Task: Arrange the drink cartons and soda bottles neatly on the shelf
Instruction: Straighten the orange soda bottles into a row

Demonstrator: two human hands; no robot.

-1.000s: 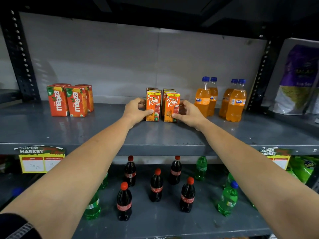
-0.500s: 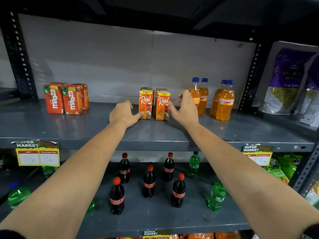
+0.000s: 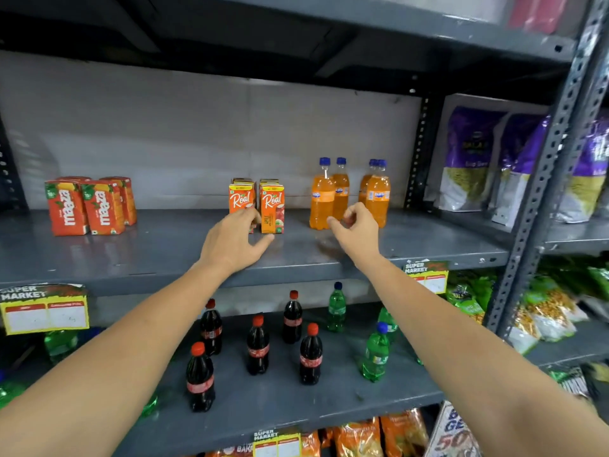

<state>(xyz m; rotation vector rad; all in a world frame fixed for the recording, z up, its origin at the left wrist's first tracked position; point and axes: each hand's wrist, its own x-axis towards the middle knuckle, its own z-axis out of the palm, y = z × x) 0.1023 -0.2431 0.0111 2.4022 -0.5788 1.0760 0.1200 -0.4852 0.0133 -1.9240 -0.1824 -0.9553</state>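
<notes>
On the grey upper shelf (image 3: 148, 255) stand red Maaza cartons (image 3: 89, 206) at the left, orange Real cartons (image 3: 272, 207) in the middle and orange Fanta bottles (image 3: 349, 192) at the right. My left hand (image 3: 232, 240) hovers just in front of the Real cartons, fingers apart, holding nothing and covering the lower corner of the left carton. My right hand (image 3: 357, 230) is in front of the Fanta bottles, fingers loosely curled and empty. On the lower shelf stand several dark cola bottles (image 3: 258, 344) and green soda bottles (image 3: 375, 352), loosely spaced.
Purple snack bags (image 3: 471, 159) fill the neighbouring bay at the right, behind a perforated upright post (image 3: 540, 179). Yellow price tags (image 3: 44, 313) hang on the shelf's front edge. Green and orange snack packs (image 3: 543, 305) lie lower right.
Both hands let go of the Real cartons. My right hand moved right, toward the Fanta bottles. My left hand drew back slightly. The view shifted to the right.
</notes>
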